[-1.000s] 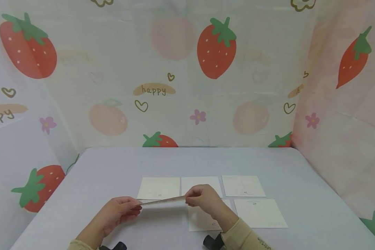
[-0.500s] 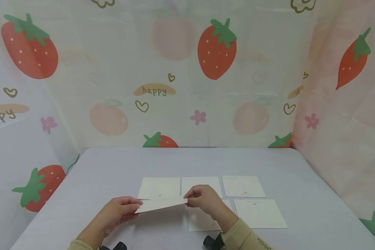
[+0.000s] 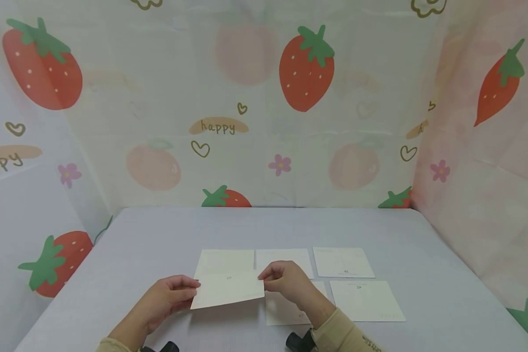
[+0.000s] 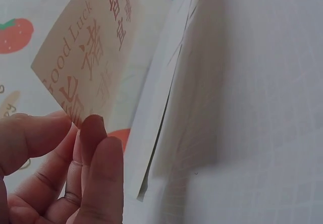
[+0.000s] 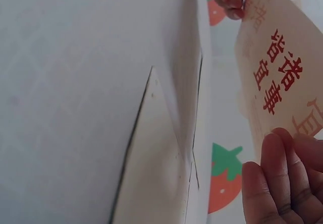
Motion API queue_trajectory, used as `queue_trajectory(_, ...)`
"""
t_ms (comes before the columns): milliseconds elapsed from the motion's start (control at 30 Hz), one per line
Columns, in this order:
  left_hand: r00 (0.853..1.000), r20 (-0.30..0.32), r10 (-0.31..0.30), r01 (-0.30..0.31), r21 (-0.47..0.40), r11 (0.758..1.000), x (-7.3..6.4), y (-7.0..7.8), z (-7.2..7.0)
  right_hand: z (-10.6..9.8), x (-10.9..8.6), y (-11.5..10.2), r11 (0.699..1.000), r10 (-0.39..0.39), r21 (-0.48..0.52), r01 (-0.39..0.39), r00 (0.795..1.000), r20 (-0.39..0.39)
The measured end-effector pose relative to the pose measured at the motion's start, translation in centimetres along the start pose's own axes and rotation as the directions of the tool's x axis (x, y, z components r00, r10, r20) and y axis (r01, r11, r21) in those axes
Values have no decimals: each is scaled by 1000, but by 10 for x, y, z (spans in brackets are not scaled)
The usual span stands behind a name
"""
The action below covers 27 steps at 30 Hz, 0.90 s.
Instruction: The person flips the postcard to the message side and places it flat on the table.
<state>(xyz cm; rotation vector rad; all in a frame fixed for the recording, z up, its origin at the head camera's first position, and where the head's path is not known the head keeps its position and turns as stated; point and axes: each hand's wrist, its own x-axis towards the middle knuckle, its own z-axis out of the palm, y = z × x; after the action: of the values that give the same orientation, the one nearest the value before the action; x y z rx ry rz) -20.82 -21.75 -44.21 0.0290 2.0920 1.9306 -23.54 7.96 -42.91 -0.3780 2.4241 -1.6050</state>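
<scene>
A cream card (image 3: 229, 292) is held up between both hands over the table, tilted so that its nearly plain face, with one small mark, shows in the head view. My left hand (image 3: 165, 299) pinches its left edge between thumb and fingers. At the opposite edge, my right hand (image 3: 288, 283) pinches it the same way. The wrist views show the other face of the card (image 4: 83, 52) with red Chinese characters and the words "Good Luck". Those characters also appear on the card (image 5: 287, 57) in the right wrist view, beside the right hand (image 5: 277, 178).
Several similar cards lie face down in two rows. The back row has a left card (image 3: 224, 261), a middle card (image 3: 286, 259) and a right card (image 3: 343, 262). In front lie a card (image 3: 286, 310) partly under the right hand and another card (image 3: 366, 300).
The held card has been tipped from nearly edge-on so its plain face turns toward the head camera, its near edge swinging down. Both hands stay almost in place, still gripping it.
</scene>
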Motion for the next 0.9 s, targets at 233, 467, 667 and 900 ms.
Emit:
queue_trajectory(233, 999, -31, -8, 8, 9, 1000, 1, -1, 1, 0, 0, 1, 1000, 3, -27, -3, 1000, 3)
queue_trajectory(467, 998, -67, -19, 20, 7, 1000, 3, -3, 2, 1, 1, 2, 998, 18, 62, -19, 1000, 13)
queue_trajectory(667, 998, -54, -10, 10, 1, 1000, 2, -3, 4, 2, 1, 2, 996, 35, 87, -35, 999, -1)
queue_trajectory(900, 998, -55, -8, 7, -10, 1000, 2, -2, 5, 2, 1, 1, 995, 67, 72, -65, 998, -20)
